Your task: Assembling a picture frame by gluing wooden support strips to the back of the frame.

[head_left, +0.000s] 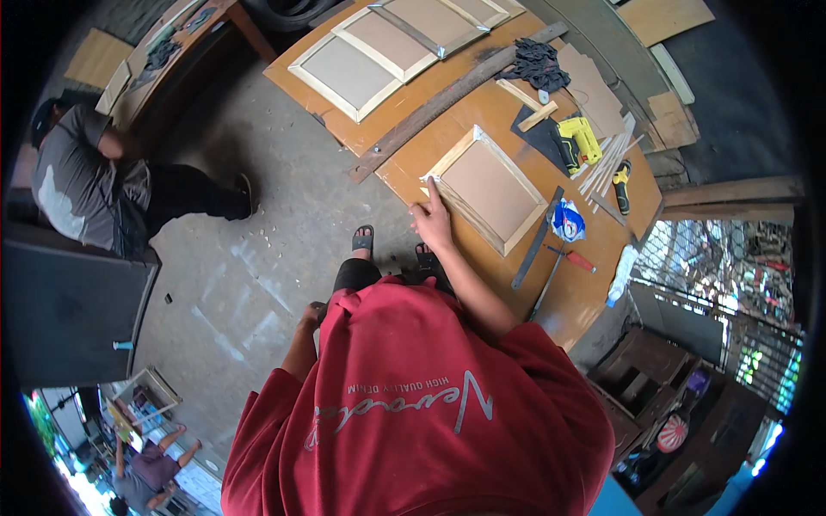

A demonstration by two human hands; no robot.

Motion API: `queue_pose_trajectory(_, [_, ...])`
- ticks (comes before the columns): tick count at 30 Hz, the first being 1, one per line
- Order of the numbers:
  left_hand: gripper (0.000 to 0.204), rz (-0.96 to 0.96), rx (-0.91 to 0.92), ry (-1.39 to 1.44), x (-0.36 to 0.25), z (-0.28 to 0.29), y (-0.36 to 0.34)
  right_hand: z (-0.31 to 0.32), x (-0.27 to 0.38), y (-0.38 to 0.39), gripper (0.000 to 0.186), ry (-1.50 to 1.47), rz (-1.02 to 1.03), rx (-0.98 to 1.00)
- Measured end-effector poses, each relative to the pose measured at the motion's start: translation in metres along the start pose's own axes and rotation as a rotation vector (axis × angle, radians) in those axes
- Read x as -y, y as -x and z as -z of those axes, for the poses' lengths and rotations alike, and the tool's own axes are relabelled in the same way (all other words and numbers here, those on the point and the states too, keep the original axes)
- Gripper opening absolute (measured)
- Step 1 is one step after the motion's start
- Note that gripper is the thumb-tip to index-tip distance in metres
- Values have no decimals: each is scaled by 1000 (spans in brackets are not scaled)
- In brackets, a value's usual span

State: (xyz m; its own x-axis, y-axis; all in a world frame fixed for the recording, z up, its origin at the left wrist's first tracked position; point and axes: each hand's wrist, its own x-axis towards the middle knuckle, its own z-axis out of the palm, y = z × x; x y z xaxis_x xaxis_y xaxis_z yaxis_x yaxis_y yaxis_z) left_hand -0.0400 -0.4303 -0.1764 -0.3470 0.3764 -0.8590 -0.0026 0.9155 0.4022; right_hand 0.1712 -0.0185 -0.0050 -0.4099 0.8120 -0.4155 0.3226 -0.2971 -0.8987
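Note:
My right hand [433, 224] reaches over the table's near edge. Its index finger is stretched out and touches the corner of a small wooden frame [527, 221] with a light brown panel. White filler-like patches [478, 132] mark two of the frame's corners. The thumb and other fingers are apart from the wood, and no tool shows in this hand. Down at my left side, next to my leg, is my left hand [311, 316]. Its fingers are mostly hidden, and I cannot tell whether it holds anything.
The orange-brown table [482, 112] bears a larger panelled frame [353, 73], a long wooden bar [447, 99], a yellow-black power tool [578, 142], a red-handled screwdriver [581, 261], a blue-white packet [568, 221] and thin wooden strips [609, 163]. Another person [95, 176] stands at the left.

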Motion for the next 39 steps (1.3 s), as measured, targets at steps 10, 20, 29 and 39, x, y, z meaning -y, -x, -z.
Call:
queue_pose_trajectory(10, [37, -216, -84, 131, -103, 116, -82, -10, -3, 13, 85, -15, 7, -243])
queue_pose_trajectory(20, [37, -106, -25, 44, -56, 163, -112, -22, 5, 8, 79, 122, 39, -366])
queue_pose_trajectory(29, [39, -290, 87, -221, -10, 173, -112, -16, 3, 7, 70, -155, 115, -178])
queue_pose_trajectory(39, [41, -182, -29, 112, -49, 157, -87, -21, 20, 7, 82, 295, 413, -615])
